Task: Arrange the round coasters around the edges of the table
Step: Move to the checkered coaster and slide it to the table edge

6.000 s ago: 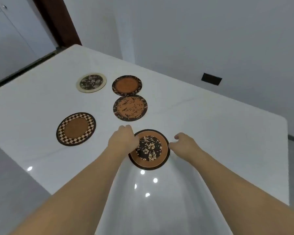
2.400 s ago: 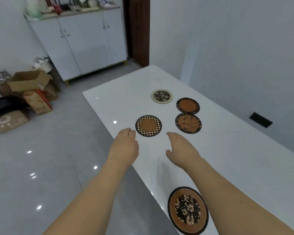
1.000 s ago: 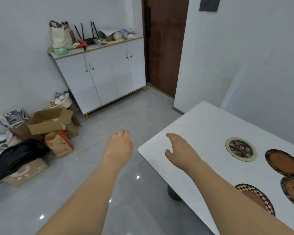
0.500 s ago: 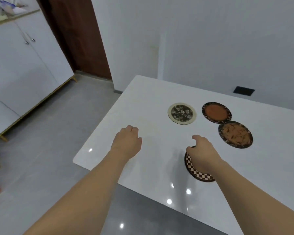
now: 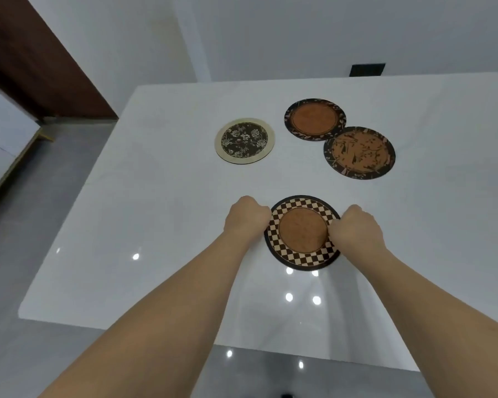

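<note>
A checkered round coaster point(image 5: 302, 234) with a brown centre lies flat on the white table point(image 5: 156, 225). My left hand point(image 5: 246, 218) grips its left rim and my right hand point(image 5: 355, 231) grips its right rim, fingers curled. Farther back lie three more round coasters: a cream-rimmed floral one point(image 5: 244, 141), a dark-rimmed plain brown one point(image 5: 314, 119), and a dark one with a marbled brown centre point(image 5: 359, 152). The last two touch at their rims.
The table's near edge point(image 5: 184, 337) runs below my forearms, its left edge point(image 5: 78, 196) slants toward a grey tiled floor point(image 5: 26, 196). A brown door point(image 5: 26, 61) and white wall stand behind. A black wall socket point(image 5: 367, 70) sits past the far edge.
The view swung from the room back down over the table. My left hand moved right onto the checkered coaster's left rim; both hands now hold it, where only the right hand covered it before.
</note>
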